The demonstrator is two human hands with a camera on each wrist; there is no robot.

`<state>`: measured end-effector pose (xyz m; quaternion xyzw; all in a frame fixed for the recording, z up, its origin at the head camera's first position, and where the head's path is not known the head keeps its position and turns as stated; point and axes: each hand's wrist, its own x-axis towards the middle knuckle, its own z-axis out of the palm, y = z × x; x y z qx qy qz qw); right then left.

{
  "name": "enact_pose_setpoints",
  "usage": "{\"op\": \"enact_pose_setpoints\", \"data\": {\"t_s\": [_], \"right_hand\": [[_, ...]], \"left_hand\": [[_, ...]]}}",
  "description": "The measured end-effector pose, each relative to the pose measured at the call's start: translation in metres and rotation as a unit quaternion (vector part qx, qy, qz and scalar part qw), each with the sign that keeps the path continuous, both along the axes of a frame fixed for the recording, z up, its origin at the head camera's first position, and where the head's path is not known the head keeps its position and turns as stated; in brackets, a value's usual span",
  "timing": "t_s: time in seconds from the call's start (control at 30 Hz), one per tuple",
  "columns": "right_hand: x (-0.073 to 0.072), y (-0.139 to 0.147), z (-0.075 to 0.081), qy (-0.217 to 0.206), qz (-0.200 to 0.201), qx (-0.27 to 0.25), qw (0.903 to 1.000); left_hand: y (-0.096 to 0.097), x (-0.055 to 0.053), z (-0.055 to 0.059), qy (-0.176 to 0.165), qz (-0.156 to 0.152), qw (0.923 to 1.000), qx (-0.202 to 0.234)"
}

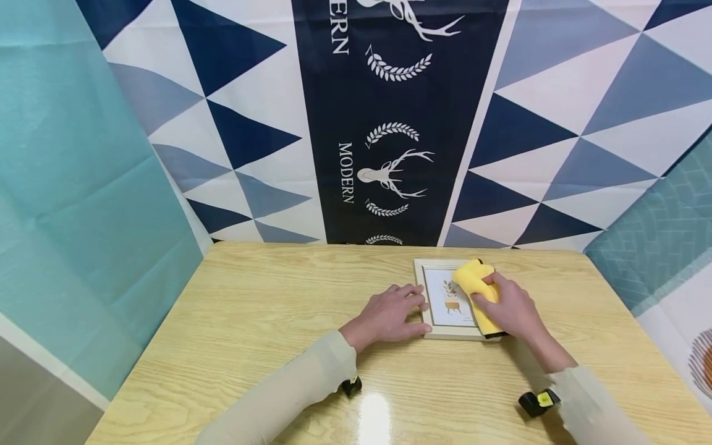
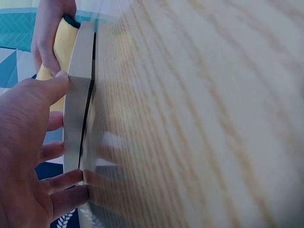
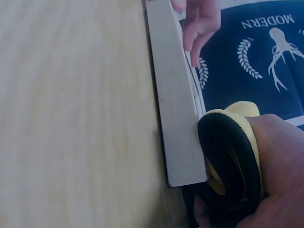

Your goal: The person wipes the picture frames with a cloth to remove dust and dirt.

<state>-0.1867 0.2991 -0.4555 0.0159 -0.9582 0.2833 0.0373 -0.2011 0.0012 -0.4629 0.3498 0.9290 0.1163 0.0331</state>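
Note:
A picture frame [image 1: 450,335] with a pale border lies flat on the wooden table, showing a print of a plant in an orange pot. My right hand [image 1: 514,306] grips a folded yellow cloth [image 1: 473,278] with dark edging, which covers the right part of the frame. In the right wrist view the cloth's folded end [image 3: 232,156] sits against the frame's edge. My left hand [image 1: 389,315] rests at the frame's left side, its fingers spread and fairly straight. The left wrist view shows thumb and fingertips touching the frame's side [image 2: 78,104].
The wooden table [image 1: 267,296] reaches back to a patterned cloth backdrop [image 1: 384,123] with triangles and deer heads. A teal sheet [image 1: 94,185] hangs at the left. A round brown object [image 1: 706,364] shows partly at the right edge. Both wrists carry small black cameras [image 1: 536,403].

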Motion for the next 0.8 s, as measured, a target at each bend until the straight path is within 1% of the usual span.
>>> {"op": "enact_pose_setpoints", "data": {"t_s": [0.27,0.4,0.6,0.8], "right_hand": [[0.026,-0.001,0.000,0.002,0.003,0.002,1.0000],[0.033,-0.001,0.000,0.002,-0.001,0.007,1.0000],[0.035,-0.001,0.003,-0.011,-0.001,0.005,0.9999],[0.027,-0.001,0.008,-0.022,0.004,0.008,0.9997]], "left_hand": [[0.000,0.000,-0.002,0.005,0.001,1.0000,0.008],[0.001,0.000,-0.003,0.000,-0.004,0.9999,0.010],[0.001,-0.001,-0.002,-0.004,-0.007,0.9999,0.009],[0.000,-0.001,0.000,-0.008,-0.002,0.9999,0.009]]}}
